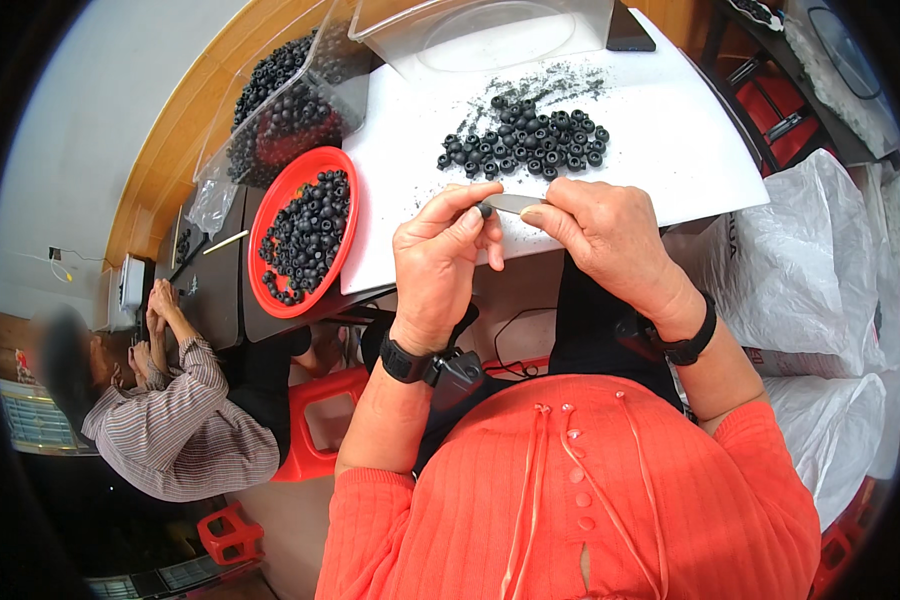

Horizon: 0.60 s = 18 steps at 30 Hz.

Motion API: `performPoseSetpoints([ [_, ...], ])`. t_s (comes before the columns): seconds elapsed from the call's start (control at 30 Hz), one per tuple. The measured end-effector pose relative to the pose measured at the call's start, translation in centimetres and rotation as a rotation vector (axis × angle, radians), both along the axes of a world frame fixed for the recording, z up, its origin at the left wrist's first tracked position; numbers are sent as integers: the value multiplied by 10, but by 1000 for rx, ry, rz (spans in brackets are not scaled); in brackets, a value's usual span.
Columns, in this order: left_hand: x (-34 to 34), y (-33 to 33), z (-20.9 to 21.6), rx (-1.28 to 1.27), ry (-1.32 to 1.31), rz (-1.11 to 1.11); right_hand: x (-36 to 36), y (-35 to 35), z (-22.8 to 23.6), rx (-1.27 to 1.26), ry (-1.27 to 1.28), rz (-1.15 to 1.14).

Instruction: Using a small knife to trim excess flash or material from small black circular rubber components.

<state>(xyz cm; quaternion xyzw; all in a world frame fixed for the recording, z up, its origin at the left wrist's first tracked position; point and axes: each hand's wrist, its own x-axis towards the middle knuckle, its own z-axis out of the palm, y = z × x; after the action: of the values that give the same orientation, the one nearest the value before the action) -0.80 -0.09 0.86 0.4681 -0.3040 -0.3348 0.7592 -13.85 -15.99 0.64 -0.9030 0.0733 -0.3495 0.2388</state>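
Above the near edge of the white tabletop [650, 190], my two hands meet. Between thumb and fingertips, my left hand [436, 262] pinches a small round black part [485, 210]. My right hand [610, 232] is closed on a small knife [512, 202], its handle hidden in the fingers. The silvery blade points left and reaches the black part. Just beyond my hands lies a loose pile of similar black round parts [530, 140], several showing a hole. Dark crumbs [560, 82] are scattered behind the pile.
A red bowl [262, 272] of black parts sits at the left. Behind it stands a clear bin [348, 95] with many more; another clear bin [490, 35] is at the back. White plastic bags [790, 260] crowd the right. A co-worker in a striped shirt [185, 425] sits left.
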Motion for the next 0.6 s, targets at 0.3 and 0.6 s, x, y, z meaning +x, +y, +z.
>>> performPoseSetpoints([
  [0.3,0,0,-3,-6,25,18,1,0,-2,-66,19,-1],
  [0.6,1,0,-4,-8,49,-4,0,-1,-4,-62,-8,10],
])
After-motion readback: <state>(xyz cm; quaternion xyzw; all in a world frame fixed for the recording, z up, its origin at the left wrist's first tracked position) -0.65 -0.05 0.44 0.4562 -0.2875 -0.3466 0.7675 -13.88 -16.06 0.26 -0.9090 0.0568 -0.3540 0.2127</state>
